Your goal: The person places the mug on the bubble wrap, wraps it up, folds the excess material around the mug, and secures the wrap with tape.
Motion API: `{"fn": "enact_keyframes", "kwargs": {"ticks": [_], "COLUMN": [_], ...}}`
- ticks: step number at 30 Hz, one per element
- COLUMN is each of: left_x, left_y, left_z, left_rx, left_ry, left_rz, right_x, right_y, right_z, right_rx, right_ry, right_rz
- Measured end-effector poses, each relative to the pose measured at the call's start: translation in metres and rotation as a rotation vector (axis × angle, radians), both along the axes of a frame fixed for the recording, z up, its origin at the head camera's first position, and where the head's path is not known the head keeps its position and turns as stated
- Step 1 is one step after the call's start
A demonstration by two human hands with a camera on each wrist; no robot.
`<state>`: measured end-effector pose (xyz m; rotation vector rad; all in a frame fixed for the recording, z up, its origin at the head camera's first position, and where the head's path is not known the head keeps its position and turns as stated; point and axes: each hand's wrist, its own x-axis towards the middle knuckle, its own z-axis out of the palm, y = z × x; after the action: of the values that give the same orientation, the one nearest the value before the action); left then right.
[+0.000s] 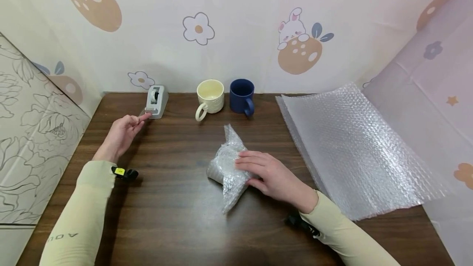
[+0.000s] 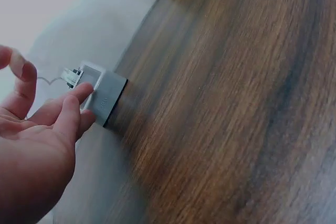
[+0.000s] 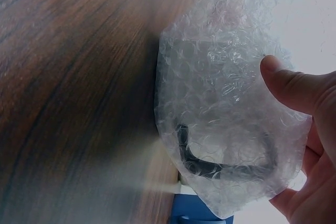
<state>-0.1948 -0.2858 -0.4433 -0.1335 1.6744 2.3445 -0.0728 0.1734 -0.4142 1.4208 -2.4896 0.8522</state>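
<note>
My left hand [image 1: 127, 132] reaches to the grey tape dispenser [image 1: 157, 101] at the back left. Its fingertips touch the front near the cutter, and one digit stays raised apart from the others. In the left wrist view, a thin clear strip of tape [image 2: 50, 81] runs from the cutter towards that raised digit. My right hand [image 1: 271, 173] holds a bubble-wrapped mug [image 1: 224, 161] at the table's middle, fingers over the top and thumb at the side. Through the wrap in the right wrist view shows a dark, curved handle [image 3: 210, 169].
A cream mug [image 1: 210, 95] and a dark blue mug [image 1: 242, 95] stand side by side by the back wall. Sheets of bubble wrap [image 1: 354, 147] lie on the right of the brown wooden table [image 1: 166, 216]. Patterned cloth [image 1: 236, 32] rises behind it.
</note>
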Motion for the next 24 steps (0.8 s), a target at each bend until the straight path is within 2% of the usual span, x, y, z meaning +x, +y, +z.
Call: {"fn": "enact_keyframes", "kwargs": {"ticks": [4,6,8,12,14,16,20,24], "left_x": [0.0,0.001,0.002,0.002,0.002,0.002,-0.002,-0.008], "left_y": [0.001,0.002,0.005,0.01,0.011,0.011,0.012,0.011], "left_z": [-0.002,-0.002,-0.003,-0.002,-0.002,-0.002,-0.003,-0.004], "left_rx": [0.021,0.012,-0.026,-0.134,-0.213,-0.291,-0.449,-0.536], "left_ry": [-0.006,-0.046,-0.106,-0.227,-0.267,-0.301,-0.316,-0.315], "left_rz": [-0.048,-0.034,0.026,0.206,0.232,0.216,0.121,0.036], "right_x": [0.0,0.0,0.0,0.0,0.0,0.0,0.001,0.001], "right_y": [0.001,0.001,0.001,0.001,0.0,0.0,0.0,0.001], "right_z": [0.0,0.0,-0.001,-0.001,-0.001,-0.002,-0.002,-0.001], "right_rx": [-0.002,-0.003,-0.002,-0.003,-0.004,-0.006,-0.005,-0.002], "right_ry": [0.0,-0.001,-0.002,-0.005,-0.007,-0.008,-0.008,-0.013], "right_rz": [-0.004,-0.003,-0.004,-0.002,0.0,0.0,-0.003,-0.006]}}
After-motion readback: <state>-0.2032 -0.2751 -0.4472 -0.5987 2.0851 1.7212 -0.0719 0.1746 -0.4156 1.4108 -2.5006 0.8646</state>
